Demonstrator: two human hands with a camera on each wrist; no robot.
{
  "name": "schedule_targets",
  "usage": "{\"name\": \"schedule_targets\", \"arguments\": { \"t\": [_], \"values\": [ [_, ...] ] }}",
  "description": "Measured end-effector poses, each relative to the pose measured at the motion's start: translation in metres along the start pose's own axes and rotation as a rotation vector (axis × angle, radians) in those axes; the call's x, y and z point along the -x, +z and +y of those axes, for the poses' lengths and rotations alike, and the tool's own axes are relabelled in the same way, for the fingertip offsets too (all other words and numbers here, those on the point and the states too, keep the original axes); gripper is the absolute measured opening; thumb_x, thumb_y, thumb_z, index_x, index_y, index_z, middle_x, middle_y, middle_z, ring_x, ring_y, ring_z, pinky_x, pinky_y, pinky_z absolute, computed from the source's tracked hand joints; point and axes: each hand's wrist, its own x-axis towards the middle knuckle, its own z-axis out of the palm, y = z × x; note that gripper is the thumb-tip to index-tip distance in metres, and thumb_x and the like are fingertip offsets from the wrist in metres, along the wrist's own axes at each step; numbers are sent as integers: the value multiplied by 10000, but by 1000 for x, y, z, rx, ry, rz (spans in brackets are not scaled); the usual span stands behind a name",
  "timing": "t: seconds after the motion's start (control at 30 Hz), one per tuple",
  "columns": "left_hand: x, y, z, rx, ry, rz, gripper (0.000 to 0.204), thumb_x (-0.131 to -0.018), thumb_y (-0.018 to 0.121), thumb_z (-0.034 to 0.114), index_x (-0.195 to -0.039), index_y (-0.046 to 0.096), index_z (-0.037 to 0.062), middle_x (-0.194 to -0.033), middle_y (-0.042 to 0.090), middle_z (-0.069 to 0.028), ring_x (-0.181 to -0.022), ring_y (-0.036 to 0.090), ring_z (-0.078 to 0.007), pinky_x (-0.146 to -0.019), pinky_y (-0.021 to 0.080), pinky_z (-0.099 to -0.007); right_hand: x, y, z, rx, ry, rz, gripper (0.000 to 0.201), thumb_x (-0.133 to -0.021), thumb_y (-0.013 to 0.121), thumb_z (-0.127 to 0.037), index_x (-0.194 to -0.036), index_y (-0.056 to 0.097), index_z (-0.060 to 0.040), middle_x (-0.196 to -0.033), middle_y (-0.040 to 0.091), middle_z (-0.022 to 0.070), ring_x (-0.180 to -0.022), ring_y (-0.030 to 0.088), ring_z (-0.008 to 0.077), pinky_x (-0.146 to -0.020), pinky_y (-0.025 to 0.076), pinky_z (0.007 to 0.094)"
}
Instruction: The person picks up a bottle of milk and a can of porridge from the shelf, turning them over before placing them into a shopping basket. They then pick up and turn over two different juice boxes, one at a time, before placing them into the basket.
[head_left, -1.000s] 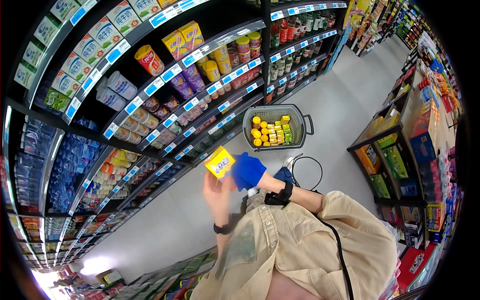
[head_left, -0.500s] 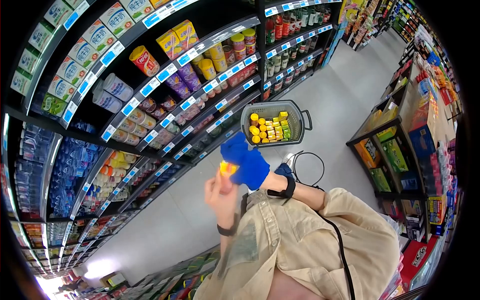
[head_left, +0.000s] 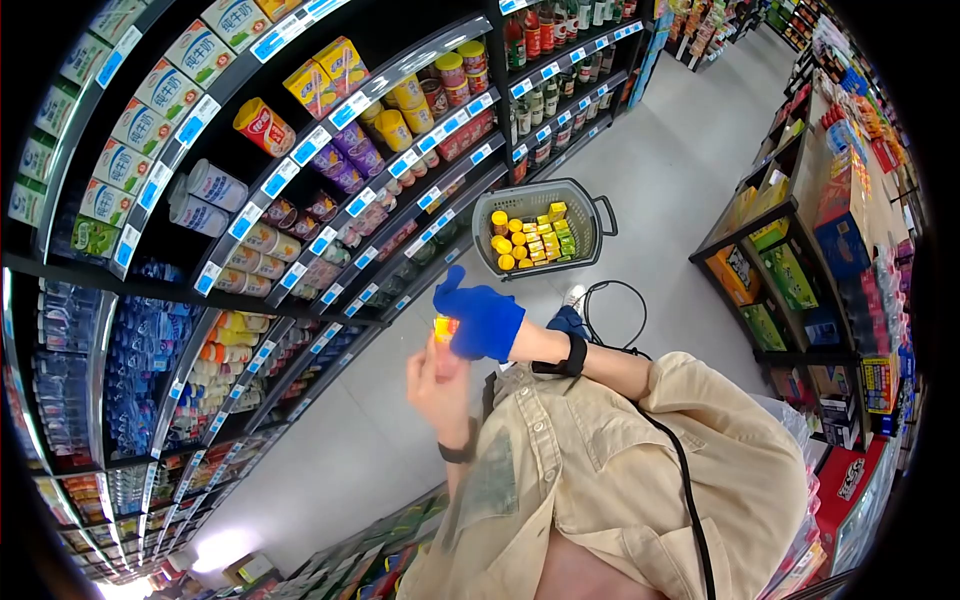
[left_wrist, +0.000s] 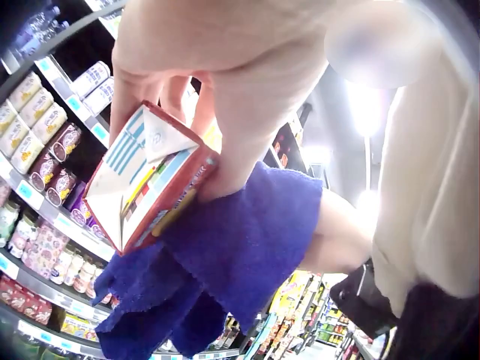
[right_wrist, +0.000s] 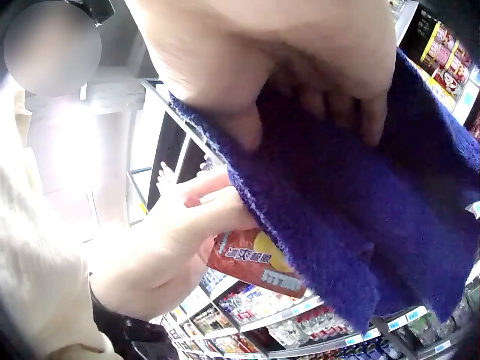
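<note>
A: Left hand (head_left: 438, 385) is up at chest height, fingers and thumb curled round a small carton (head_left: 443, 328), gripping it by its sides.

B: And the right hand (head_left: 490, 322) is pressed against that carton through a blue cloth (head_left: 478, 310). The left wrist view shows it well: carton (left_wrist: 150, 180) tilted, its folded top end toward the camera, cloth (left_wrist: 225, 262) bunched beneath and beside it.

A: Right wrist view agrees. Fingers (right_wrist: 300, 82) curled over the cloth's (right_wrist: 360, 217) top edge, holding it, with the carton (right_wrist: 251, 262) peeking out below, red and yellow print on it.

B: Is the cloth touching the carton all the way round? Hard to say from here; on the near side it clearly is.

A: On the floor (head_left: 680, 170) ahead of the person, a grey basket (head_left: 590, 235) sits by the foot of the shelves (head_left: 300, 180), with yellow-lidded tins and small yellow and green cartons inside.

B: Shelves to the left carry tins, cartons and jars behind blue price tags. Lower racks (head_left: 790, 280) on the right hold boxed goods.

A: Beige shirt (head_left: 600, 470), dark bands on both wrists, a black cable running along the right arm.
</note>
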Motion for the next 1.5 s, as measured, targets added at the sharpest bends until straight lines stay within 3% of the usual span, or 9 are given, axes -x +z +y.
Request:
{"name": "schedule_targets", "arguments": {
  "t": [0.23,0.67,0.83,0.93,1.0,1.13,1.27,1.4,1.5],
  "values": [
    [3,11,-1,-14,-5,8,533,-649,852,54,-1164,717,38,-879,611,-79,-761,640,-183,-651,525,-318,13,11,24,-275,-23,217,231,-851,729,-77,-1080,733,-43,-978,739,105,-740,685,208,-654,544,303],
    [5,10,-24,398,-240,-107,596,-708,796,-81,-1243,542,-13,-1133,580,-117,-1024,656,-227,-800,589,-332,30,53,106,-528,143,-82,483,-835,778,-141,-1263,619,18,-1320,577,198,-1163,595,255,-933,511,335],
    [7,5,-54,676,-322,-121,642,-672,755,-133,-1241,491,4,-1148,553,-112,-1071,621,-234,-939,516,-354,13,37,54,-749,313,-324,304,-864,711,-145,-1125,663,3,-904,726,76,-751,662,124,-668,546,283],
    [-7,1,-49,626,-286,-147,529,-718,737,-69,-1159,463,35,-1158,499,-100,-1087,594,-230,-998,483,-377,0,24,59,-385,223,-518,246,-919,632,-220,-1079,676,-39,-738,689,2,-607,617,104,-549,480,253],
    [-22,12,-33,813,-326,-149,515,-732,755,18,-1115,416,77,-1117,484,-89,-1090,601,-250,-1069,442,-455,13,48,99,-1099,611,-607,317,-954,639,-202,-1204,628,-7,-987,696,70,-826,676,153,-643,535,250],
    [-50,35,-27,901,-143,-391,637,-693,794,31,-1171,379,102,-1123,483,-102,-1096,620,-309,-1106,387,-560,18,33,122,-1370,687,-467,478,-957,665,-188,-1368,520,8,-1212,643,96,-966,668,111,-717,547,205],
    [-83,63,-6,680,-44,-544,663,-669,795,-37,-1201,418,90,-1131,503,-108,-1107,628,-318,-1093,411,-525,3,-25,128,-1248,616,-332,496,-915,699,-132,-1353,509,3,-1218,610,86,-1053,599,107,-834,531,253],
    [-112,108,11,418,26,-636,542,-659,787,-101,-1117,545,61,-1096,553,-107,-1099,639,-312,-1002,477,-434,-21,-61,164,-116,270,72,186,-813,706,-44,-984,638,-62,-1002,599,108,-897,591,233,-725,473,333],
    [-127,145,30,323,-12,-688,375,-666,768,-112,-984,636,36,-1083,589,-111,-1113,648,-312,-912,509,-372,-30,-95,182,164,283,305,170,-702,722,-80,-793,579,-86,-870,542,129,-807,543,301,-653,418,374]
  ]
}}
